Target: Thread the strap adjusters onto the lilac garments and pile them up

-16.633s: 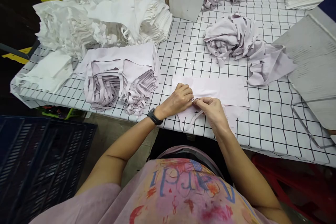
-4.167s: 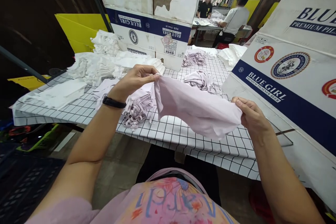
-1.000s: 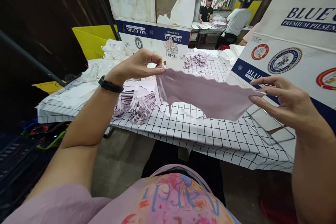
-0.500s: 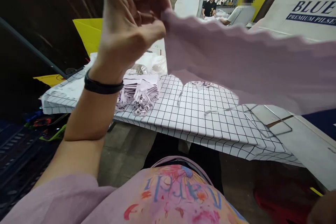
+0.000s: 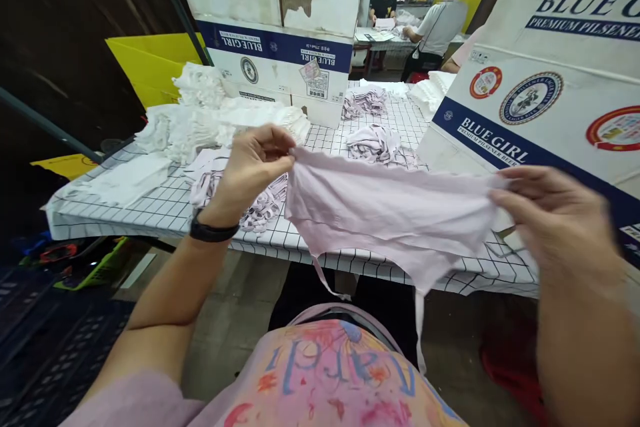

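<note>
A pale lilac camisole [image 5: 387, 207] is stretched out in front of me, upside down, with its two thin straps hanging below the table's front edge. My left hand [image 5: 257, 170], a black band on its wrist, pinches one corner of the wavy hem. Gripping the opposite corner, my right hand [image 5: 557, 217] is slightly blurred. Behind my left hand lies a pile of folded lilac garments [image 5: 265, 207] with looped straps, partly covered. A loose lilac bundle [image 5: 374, 141] rests on the table just beyond the camisole.
The table has a white checked cloth [image 5: 320, 140]. White garments [image 5: 200, 117] are heaped at left, before an upright carton [image 5: 280, 47]. A larger carton [image 5: 565, 80] leans at right. Two people [image 5: 435, 20] work at a table behind. A crate [image 5: 60, 340] stands lower left.
Both hands have come down with the camisole, which was raised close to the camera. My right hand has come into view at its right corner. The view has shifted, showing the cartons more fully.
</note>
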Demonstrator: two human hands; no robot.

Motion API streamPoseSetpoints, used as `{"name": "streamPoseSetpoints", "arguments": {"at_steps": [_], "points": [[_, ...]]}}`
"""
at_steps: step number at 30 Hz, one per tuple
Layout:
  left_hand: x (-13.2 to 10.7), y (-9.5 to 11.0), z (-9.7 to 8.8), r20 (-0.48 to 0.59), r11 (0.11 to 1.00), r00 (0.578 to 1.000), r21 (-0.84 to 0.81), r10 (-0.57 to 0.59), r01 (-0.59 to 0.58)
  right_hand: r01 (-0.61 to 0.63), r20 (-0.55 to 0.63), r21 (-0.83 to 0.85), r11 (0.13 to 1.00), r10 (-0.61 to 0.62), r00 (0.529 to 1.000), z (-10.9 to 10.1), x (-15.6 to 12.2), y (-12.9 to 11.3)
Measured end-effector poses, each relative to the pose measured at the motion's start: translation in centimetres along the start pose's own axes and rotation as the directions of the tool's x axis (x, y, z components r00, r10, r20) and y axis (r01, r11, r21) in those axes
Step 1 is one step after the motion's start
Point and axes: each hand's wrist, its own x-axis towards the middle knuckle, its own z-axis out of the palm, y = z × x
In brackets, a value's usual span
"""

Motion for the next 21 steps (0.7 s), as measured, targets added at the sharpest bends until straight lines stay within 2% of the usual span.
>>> {"name": "streamPoseSetpoints", "arguments": {"at_steps": [2,4,6,9,12,15,18,21], "points": [[0.4,-5.0,1.6,0.023,0.991,0.991,0.010,-0.132,0.132,-0.204,0.135,-0.028,0.979,0.206,0.969,3.3,1.8,3.3],[1.0,-9.7,3.4,0.047,0.964,0.966,0.096,-0.254,0.249,-0.297,0.187,-0.128,0.946,0.317,0.930,5.6,3.5,7.5],[1.6,-13.5,5.1,0.042,0.911,0.940,0.268,-0.337,0.314,-0.233,0.204,-0.261,0.937,0.289,0.935,7.4,5.1,11.7],[3.0,-17.3,6.9,0.014,0.834,0.930,0.448,-0.368,0.323,-0.080,0.212,-0.457,0.886,0.196,0.957,9.8,7.7,16.2],[4.2,-19.0,7.8,0.009,0.802,0.933,0.514,-0.359,0.304,-0.037,0.188,-0.518,0.855,0.156,0.970,11.8,9.7,18.1],[4.3,-19.5,8.8,0.043,0.775,0.942,0.581,-0.334,0.248,-0.008,0.158,-0.556,0.831,0.115,0.981,12.7,10.1,18.6],[3.2,-19.2,10.4,0.218,0.759,0.950,0.650,-0.222,0.028,0.123,0.277,-0.601,0.790,0.062,0.959,12.1,8.6,18.7],[1.7,-18.4,12.2,0.454,0.792,0.882,0.583,-0.129,-0.184,0.247,0.423,-0.641,0.727,0.066,0.904,10.1,6.4,18.7]]}}
